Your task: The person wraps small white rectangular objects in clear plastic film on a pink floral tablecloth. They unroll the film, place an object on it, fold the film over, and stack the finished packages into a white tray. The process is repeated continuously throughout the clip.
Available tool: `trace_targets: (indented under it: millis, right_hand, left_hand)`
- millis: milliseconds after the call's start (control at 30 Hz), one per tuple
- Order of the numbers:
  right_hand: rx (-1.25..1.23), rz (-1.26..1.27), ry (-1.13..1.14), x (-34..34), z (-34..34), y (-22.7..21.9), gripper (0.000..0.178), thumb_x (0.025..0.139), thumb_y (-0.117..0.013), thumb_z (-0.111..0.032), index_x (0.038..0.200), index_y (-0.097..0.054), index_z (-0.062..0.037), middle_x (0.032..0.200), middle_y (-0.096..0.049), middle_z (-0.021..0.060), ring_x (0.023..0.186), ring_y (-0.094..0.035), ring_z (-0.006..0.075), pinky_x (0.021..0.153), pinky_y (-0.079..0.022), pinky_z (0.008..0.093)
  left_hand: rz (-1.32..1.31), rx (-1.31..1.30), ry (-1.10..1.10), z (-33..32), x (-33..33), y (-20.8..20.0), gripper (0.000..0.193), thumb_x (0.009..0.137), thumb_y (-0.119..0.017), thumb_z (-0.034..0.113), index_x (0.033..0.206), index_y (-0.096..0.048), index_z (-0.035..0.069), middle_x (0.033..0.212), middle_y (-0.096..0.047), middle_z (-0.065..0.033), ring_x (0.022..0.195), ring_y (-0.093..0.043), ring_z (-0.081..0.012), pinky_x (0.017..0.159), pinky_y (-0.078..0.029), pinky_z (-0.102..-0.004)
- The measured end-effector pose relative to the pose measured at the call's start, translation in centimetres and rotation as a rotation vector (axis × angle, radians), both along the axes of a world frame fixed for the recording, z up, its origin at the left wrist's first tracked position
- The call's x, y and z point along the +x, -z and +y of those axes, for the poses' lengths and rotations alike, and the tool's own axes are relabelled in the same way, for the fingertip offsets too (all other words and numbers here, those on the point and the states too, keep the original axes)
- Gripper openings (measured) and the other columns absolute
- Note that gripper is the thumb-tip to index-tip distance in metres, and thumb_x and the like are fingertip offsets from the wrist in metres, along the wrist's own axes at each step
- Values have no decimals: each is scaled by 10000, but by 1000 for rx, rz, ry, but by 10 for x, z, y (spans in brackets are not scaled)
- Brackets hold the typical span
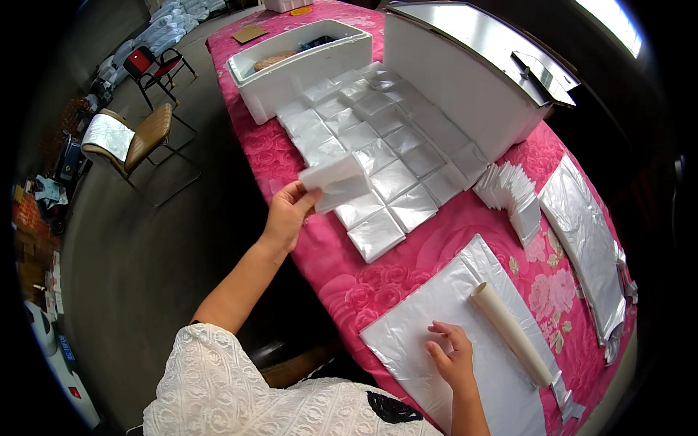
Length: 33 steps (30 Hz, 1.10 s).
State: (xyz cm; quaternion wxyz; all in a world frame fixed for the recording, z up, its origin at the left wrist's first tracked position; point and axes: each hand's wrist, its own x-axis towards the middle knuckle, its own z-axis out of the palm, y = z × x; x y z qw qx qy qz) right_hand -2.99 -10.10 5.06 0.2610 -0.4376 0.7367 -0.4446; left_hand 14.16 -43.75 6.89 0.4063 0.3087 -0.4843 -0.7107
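My left hand [287, 215] pinches a folded clear plastic bag [336, 183] by its near left corner, over the left edge of the rows of square folded plastic bags [392, 179]. My right hand [452, 354] holds nothing; its fingers are loosely curled and apart, above a flat stack of large plastic bags [411, 328]. A pale cardboard tube [512, 334] lies across that stack, to the right of my right hand. Farther right, a fanned row of small white cards or packets [512, 196] curves over the cloth.
A pink floral cloth [349, 287] covers the table. Behind the bags stand an open white foam box [305, 76] and a large white box [458, 83] with a dark-handled tool on top. Another pile of plastic bags [586, 240] lies far right. Chairs [149, 138] stand left.
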Motion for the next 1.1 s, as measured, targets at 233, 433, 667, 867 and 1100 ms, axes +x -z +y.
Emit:
trace_targets:
  millis: [233,433,667,867,1100]
  right_hand:
    - [0,102,57,19,-10,17,311,698,-669,-29,1001,-602,-28,940,-616,101,903,-567,244,821,-438,325]
    - [26,155,70,21,-11,16,297,662,-672,-39,953,-617,-42,915,-607,97,874,-551,258,793,-436,333]
    - [79,161,35,18,-8,19,300,714,-653,-82,1005,-605,-35,985,-595,145,916,-543,304,822,-429,389]
    - [26,173,37,16,-19,4,224,727,-651,-38,950,-630,-33,890,-613,132,839,-566,294,773,-452,369]
    - [-3,183,63,17,-19,6,217,732,-650,-40,948,-630,-35,895,-613,130,838,-565,292,769,-452,367]
  left_hand:
    - [-76,45,-411,-198,33,2,205,823,-649,89,981,-562,-8,891,-615,-73,782,-602,-160,713,-506,-268]
    - [-303,105,-426,-277,21,39,119,809,-657,88,869,-589,12,851,-606,-68,756,-590,-168,651,-520,-282]
    - [-417,160,-448,-305,5,56,176,793,-663,80,941,-604,7,893,-603,-76,778,-592,-184,637,-531,-282]
    - [-387,182,-483,-333,8,78,290,816,-622,118,1071,-548,-1,1011,-576,-115,892,-575,-238,722,-518,-366]
    - [-220,349,-412,-334,-27,56,380,865,-513,146,1201,-427,-8,1160,-513,-159,1052,-528,-282,878,-456,-461]
